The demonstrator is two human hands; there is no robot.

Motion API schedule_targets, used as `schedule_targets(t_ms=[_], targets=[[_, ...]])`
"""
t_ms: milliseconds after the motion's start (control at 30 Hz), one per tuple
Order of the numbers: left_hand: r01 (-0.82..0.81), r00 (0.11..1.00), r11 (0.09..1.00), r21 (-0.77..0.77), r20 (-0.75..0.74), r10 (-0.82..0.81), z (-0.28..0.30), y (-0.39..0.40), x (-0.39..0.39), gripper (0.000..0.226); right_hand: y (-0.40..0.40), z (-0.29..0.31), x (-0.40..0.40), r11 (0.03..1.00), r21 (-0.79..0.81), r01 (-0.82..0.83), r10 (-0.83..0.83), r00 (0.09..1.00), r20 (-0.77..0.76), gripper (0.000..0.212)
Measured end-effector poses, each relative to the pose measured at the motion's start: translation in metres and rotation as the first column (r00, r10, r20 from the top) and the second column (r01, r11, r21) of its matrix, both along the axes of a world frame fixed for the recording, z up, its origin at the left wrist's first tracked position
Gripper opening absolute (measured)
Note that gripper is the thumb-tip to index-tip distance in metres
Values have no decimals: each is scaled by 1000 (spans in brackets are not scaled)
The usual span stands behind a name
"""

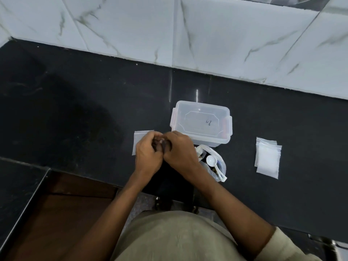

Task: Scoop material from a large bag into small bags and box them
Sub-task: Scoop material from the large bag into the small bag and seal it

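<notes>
While we look down from the head camera, the broadest thing before us is the black stone counter [84,110], backed by a wall of white marbled tiles [226,38]. On the counter, close to the middle, sits a clear plastic box [201,123] with its lid clipped on and a small dark scribble on the top. Just in front of the box, touching or nearly touching its near edge, stands the large bag [212,162], its mouth open toward us, with a white plastic scoop [214,164] resting in it, bowl up and handle pointing toward the counter's near edge. Well to the right lie two small bags [267,159] stacked askew, holding white material (the upper one overlaps most of the lower). To the left of the box, a flat, clear small bag [140,142] lies on the counter, partly under our left hand [148,155]. Our right hand [179,151] meets the left just above it, both with fingers curled inward and fingertips drawn together around something small; we cannot tell what they pinch, or whether it is the edge of that bag, since the knuckles hide it.
</notes>
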State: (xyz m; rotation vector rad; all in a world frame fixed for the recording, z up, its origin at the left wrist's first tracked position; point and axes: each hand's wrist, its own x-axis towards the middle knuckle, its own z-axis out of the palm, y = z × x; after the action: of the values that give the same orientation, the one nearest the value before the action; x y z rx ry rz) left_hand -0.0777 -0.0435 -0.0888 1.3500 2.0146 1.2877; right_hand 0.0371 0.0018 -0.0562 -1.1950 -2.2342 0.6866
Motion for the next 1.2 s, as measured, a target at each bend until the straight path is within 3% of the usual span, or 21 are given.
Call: schedule_targets(t_ms=[133, 233, 333, 400, 500, 567, 733, 833, 933, 1033, 1200], targets=[[246, 965, 966, 83, 73, -252, 12, 3, 50, 24, 0, 4, 68, 982, 57, 180, -171, 975, -140, 19], [445, 894, 895, 15, 56, -445, 10, 12, 87, 31, 4, 0, 123, 910, 103, 401, -385, 911, -149, 17], [546, 838, 836, -56, 24, -546, 8, 25, 121, 28, 11, -7, 175, 774, 45, 632, -624, 772, -118, 19], [576, 815, 809, -114, 0, -580, 7, 33, 139, 25, 18, -15, 204, 668, -22, 744, -744, 668, -17, 22], [594, 792, 771, -229, -2, -611, 3, 41, 155, 22, 25, -32, 234, 617, -73, 784, -735, 607, 303, 37], [603, 779, 752, -267, -7, -627, 1, 42, 160, 22, 24, -41, 245, 623, -114, 774, -673, 605, 425, 42], [585, 782, 758, -288, -45, -621, -3, 41, 165, 21, 20, -50, 260, 650, -102, 753, -674, 633, 382, 34], [558, 800, 774, -299, -55, -597, -3, 41, 164, 20, 24, -49, 265, 594, -43, 803, -746, 570, 343, 37], [528, 820, 794, -302, -61, -569, -3, 40, 163, 19, 29, -53, 267, 539, -53, 840, -749, 507, 427, 46], [516, 829, 803, -298, -64, -556, -3, 39, 162, 18, 31, -58, 267, 537, -66, 841, -735, 505, 452, 44], [510, 837, 807, -299, -43, -545, -2, 37, 160, 18, 29, -57, 263, 525, -36, 850, -789, 502, 354, 43]])
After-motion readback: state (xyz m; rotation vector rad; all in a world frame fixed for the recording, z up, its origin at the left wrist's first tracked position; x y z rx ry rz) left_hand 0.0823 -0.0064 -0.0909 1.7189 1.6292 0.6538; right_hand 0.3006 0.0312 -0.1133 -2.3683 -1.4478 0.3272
